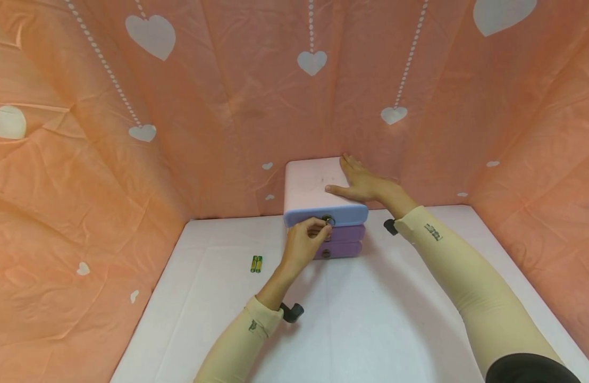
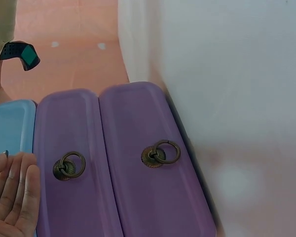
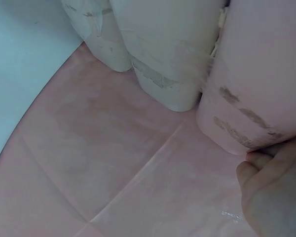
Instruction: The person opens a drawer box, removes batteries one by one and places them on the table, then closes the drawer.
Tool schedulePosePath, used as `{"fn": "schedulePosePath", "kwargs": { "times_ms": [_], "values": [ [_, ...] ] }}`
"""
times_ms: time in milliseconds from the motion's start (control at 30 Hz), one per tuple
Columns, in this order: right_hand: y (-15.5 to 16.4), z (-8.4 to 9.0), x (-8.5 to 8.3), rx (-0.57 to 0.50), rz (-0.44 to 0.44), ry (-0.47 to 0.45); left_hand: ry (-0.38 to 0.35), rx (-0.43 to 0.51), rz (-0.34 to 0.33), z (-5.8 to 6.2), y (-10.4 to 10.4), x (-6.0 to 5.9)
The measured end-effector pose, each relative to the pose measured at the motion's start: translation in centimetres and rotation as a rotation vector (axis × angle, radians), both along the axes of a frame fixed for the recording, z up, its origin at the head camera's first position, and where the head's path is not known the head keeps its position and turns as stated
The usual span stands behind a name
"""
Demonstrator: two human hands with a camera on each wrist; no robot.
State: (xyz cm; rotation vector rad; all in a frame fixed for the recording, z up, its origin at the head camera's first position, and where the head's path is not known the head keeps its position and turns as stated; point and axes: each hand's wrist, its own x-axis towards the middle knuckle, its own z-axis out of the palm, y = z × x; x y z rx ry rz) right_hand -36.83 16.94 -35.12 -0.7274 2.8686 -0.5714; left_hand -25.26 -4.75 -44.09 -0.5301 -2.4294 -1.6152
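Note:
A small drawer unit with a pink top [image 1: 311, 181] stands against the back cloth. Its top drawer has a blue front [image 1: 350, 215], and two purple drawer fronts [image 2: 133, 113] sit below. My left hand [image 1: 301, 243] pinches the ring pull [image 1: 329, 219] of the blue drawer between thumb and fingers. In the left wrist view, the purple drawers' brass ring pulls [image 2: 167, 152] hang free beside that hand. My right hand [image 1: 363, 183] rests on the right side of the pink top, thumb and fingers spread. Its fingertips reach the unit's back edge in the right wrist view.
Two green-and-yellow batteries [image 1: 257, 264] lie side by side on the white table [image 1: 213, 314], left of the unit. Orange cloth with white hearts [image 1: 237, 106] hangs behind and on both sides. The unit's taped back [image 3: 158, 59] faces the cloth.

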Motion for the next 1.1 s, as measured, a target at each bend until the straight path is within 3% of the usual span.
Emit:
{"fn": "schedulePosePath", "kwargs": {
  "times_ms": [467, 1100],
  "values": [
    [0.1, -0.6, -0.1, -0.027, -0.008, -0.004, 0.0, -0.051, 0.012, -0.8, -0.6, 0.4],
    [0.1, -0.5, 0.1, -0.038, -0.003, -0.011, -0.049, -0.053, 0.054, -3.8, -1.8, 1.6]
  ]
}}
